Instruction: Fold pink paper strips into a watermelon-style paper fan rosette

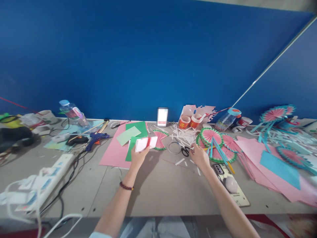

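Observation:
My left hand is closed around a white packet with a red band, held a little above the table, at the edge of the green paper. To the right, my right hand has its fingers pinched at one handle of black-handled scissors. The fingertips partly hide that handle. A thin wire ring lies just left of the scissors. Between the hands and farther back is a pleated pink paper fan with a green edge.
Pink sheets and green paper lie at left, near a blue glue gun and a power strip. White paper strips, paper cups, watermelon-patterned fans and a phone are at right.

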{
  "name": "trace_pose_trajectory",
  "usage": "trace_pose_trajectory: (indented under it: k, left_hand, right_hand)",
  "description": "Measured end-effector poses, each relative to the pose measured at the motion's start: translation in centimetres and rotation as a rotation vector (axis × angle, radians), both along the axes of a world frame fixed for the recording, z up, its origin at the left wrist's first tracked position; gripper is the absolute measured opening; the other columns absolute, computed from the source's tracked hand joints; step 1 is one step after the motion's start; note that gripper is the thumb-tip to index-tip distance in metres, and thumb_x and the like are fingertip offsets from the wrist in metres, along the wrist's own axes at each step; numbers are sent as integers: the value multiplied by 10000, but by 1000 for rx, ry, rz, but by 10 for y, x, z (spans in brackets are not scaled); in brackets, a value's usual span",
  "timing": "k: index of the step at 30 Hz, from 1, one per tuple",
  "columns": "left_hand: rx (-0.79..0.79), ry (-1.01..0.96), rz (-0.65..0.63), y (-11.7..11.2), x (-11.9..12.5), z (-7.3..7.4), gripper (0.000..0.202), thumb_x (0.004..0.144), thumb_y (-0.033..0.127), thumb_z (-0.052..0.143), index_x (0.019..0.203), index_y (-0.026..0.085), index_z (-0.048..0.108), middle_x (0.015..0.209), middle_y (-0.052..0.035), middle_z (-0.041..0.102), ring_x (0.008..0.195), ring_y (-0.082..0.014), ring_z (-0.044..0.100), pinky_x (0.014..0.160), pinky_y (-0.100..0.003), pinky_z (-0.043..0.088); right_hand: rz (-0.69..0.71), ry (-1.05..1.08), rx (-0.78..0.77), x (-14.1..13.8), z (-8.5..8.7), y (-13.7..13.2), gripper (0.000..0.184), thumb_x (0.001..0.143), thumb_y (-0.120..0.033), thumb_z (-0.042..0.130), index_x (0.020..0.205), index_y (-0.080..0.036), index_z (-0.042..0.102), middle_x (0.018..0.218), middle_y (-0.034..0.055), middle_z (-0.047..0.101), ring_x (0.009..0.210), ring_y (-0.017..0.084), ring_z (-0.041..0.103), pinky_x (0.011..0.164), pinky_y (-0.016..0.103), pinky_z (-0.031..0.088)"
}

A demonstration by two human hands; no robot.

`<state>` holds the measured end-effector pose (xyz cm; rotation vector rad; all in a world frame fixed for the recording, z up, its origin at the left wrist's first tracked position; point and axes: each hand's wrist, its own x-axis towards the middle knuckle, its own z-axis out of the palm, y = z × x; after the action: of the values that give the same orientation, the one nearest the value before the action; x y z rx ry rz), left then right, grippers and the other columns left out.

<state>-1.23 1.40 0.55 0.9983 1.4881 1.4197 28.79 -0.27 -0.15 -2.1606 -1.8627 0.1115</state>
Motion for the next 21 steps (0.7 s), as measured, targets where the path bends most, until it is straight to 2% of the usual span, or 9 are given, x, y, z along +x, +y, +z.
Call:
trace_pose_trajectory:
  k: [3,6,10,13,17,21]
  left_hand:
    - [23,23,-41,5,-5,-6,344,580,285,768,878,145,669,908,-96,723,938,-291,661,841,-408,533]
    - [43,21,-109,6,-7,-9,393,563,293,761,907,128,668,920,-111,724,928,-286,670,814,-378,546]
    - [74,-5,-166,3,-6,-6,415,627,315,719,983,121,631,967,-127,710,912,-270,677,789,-365,552]
    - [160,-10,-194,1,-7,-2,468,653,311,704,1065,139,563,997,-122,693,889,-241,680,761,-341,552]
    - [204,74,-191,0,-10,10,548,687,327,682,1162,158,469,952,-92,686,789,-191,675,665,-280,538]
    - [216,328,-272,-8,-13,35,397,781,354,588,1134,181,530,943,-59,674,695,-144,634,585,-228,495]
  right_hand:
    - [25,-10,-53,-3,-5,-3,143,815,-205,509,908,-175,612,865,67,631,789,183,588,577,235,332]
    - [38,-20,-39,-5,-11,-6,169,834,-205,499,921,-172,640,901,73,625,857,185,587,637,232,366]
    - [34,-40,3,-7,-13,-6,225,883,-274,472,885,-175,674,908,81,608,862,188,583,680,237,394]
    - [49,-37,12,-8,-12,-5,256,887,-339,490,856,-173,683,896,83,604,849,189,589,698,239,406]
    - [59,-7,-24,-9,-10,-2,184,848,-292,538,856,-177,681,902,75,625,835,178,605,669,225,410]
    - [15,71,-43,-10,-5,1,162,796,-279,558,752,-173,673,846,76,663,799,187,627,634,228,410]
